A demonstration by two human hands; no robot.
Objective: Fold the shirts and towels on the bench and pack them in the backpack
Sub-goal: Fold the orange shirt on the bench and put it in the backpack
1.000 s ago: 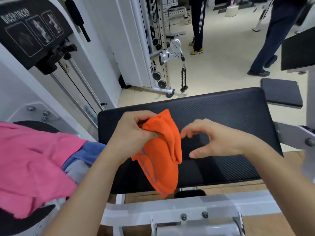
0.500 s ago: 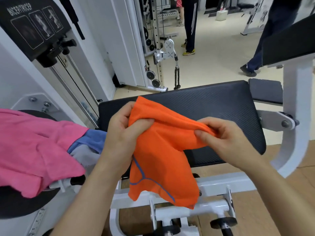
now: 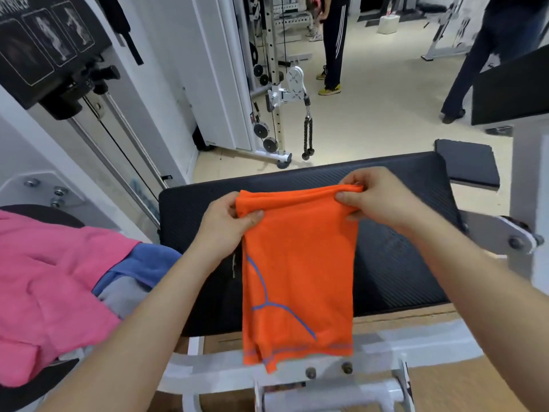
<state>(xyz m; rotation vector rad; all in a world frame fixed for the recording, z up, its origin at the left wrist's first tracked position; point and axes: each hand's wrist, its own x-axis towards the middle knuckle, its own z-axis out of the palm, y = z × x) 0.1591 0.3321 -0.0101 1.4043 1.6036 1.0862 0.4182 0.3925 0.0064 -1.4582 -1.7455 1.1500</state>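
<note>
An orange shirt [image 3: 300,272] with thin blue seam lines hangs spread out above the black padded bench [image 3: 401,269]. My left hand [image 3: 225,230] pinches its upper left corner. My right hand [image 3: 377,200] pinches the upper right corner, so the top edge is stretched flat between them. The shirt's lower hem dangles past the bench's near edge. At the left lies a pile of cloth: a pink towel [image 3: 50,289], a blue cloth [image 3: 148,263] and a grey one [image 3: 124,292]. No backpack is in view.
White machine frame [image 3: 326,370] runs below the bench. A weight machine with a black placard [image 3: 44,49] stands at the left and a cable tower [image 3: 276,93] behind. A small black pad [image 3: 466,163] sits to the right. Two people [image 3: 332,43] stand on the far floor.
The shirt was bunched in my left hand. My right hand took hold of it and both hands pulled apart, so it now hangs open and flat.
</note>
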